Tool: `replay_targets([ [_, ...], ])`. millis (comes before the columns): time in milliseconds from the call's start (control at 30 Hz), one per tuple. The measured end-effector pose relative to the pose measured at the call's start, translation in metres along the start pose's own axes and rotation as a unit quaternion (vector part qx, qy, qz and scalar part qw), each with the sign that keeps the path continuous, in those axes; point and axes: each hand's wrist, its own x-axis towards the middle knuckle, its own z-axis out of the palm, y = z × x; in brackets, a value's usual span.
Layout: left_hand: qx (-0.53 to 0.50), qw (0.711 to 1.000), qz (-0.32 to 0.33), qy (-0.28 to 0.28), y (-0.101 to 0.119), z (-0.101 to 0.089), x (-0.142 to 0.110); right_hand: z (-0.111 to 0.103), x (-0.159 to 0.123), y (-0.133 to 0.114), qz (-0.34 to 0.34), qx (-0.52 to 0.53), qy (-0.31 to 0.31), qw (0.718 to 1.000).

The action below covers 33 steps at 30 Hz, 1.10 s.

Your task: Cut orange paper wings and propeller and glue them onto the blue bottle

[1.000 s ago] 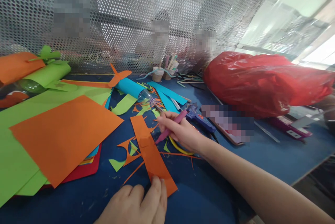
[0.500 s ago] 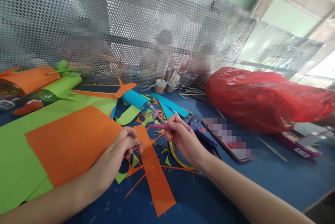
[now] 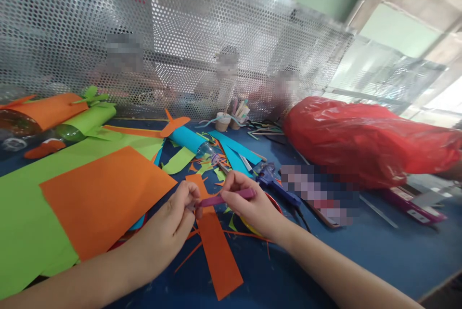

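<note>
My right hand (image 3: 249, 208) grips a purple pen (image 3: 225, 198) held level above the blue table (image 3: 361, 246). My left hand (image 3: 173, 222) pinches the pen's left end with closed fingers. Under both hands lies a long orange paper strip (image 3: 218, 256), pointing towards me, with thin orange and green offcuts around it. A yellow ring (image 3: 249, 225) shows beneath my right wrist.
A large orange sheet (image 3: 101, 198) lies on green sheets (image 3: 21, 232) at left. Paper-wrapped bottles (image 3: 72, 123) sit far left; a blue-wrapped bottle (image 3: 191, 140) at centre. A purple glue gun (image 3: 277, 181), a red plastic bag (image 3: 361, 135), cups of sticks (image 3: 231, 119) and a perforated metal screen (image 3: 180, 34) with people behind.
My left hand left the near end of the orange strip, rose and closed on the pen's left end. My right hand turned the pen level. The view tilted up slightly.
</note>
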Motion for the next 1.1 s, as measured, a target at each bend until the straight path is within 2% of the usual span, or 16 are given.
replay_targets([
  [67, 0.007, 1.000, 0.009, 0.009, -0.001, 0.001, -0.001, 0.000, 0.000, -0.002, 0.002, -0.010, 0.002, 1.000],
  [200, -0.029, 0.999, 0.000, 0.035, -0.004, 0.001, -0.004, 0.000, -0.002, -0.004, 0.025, 0.010, -0.052, 0.998],
  [267, -0.078, 0.997, -0.009, 0.023, -0.004, 0.000, -0.004, 0.000, -0.003, -0.003, 0.030, -0.004, -0.073, 0.997],
  [333, -0.180, 0.983, -0.017, 0.031, -0.004, -0.002, 0.000, -0.001, -0.003, -0.002, 0.036, -0.019, -0.084, 0.996],
  [400, -0.321, 0.944, -0.029, 0.065, -0.003, -0.003, 0.006, -0.001, -0.002, -0.001, 0.052, -0.019, -0.094, 0.994],
  [500, -0.484, 0.867, -0.073, 0.096, -0.002, -0.005, 0.015, -0.002, -0.001, 0.000, 0.085, -0.001, -0.113, 0.990],
  [567, -0.532, 0.832, -0.105, 0.114, -0.001, -0.008, 0.019, -0.002, 0.000, 0.001, 0.103, 0.018, -0.126, 0.986],
  [633, -0.549, 0.815, -0.131, 0.130, 0.000, -0.010, 0.020, -0.002, 0.000, 0.001, 0.113, 0.043, -0.143, 0.982],
  [767, -0.554, 0.808, -0.162, 0.115, 0.004, -0.009, 0.017, 0.001, -0.001, 0.002, 0.120, 0.063, -0.179, 0.974],
  [900, -0.561, 0.809, -0.158, 0.075, 0.004, -0.002, 0.011, 0.009, -0.006, 0.003, 0.127, 0.061, -0.194, 0.971],
  [1100, -0.524, 0.836, -0.151, 0.061, -0.001, 0.004, 0.005, 0.018, -0.008, 0.003, 0.126, 0.064, -0.184, 0.973],
])
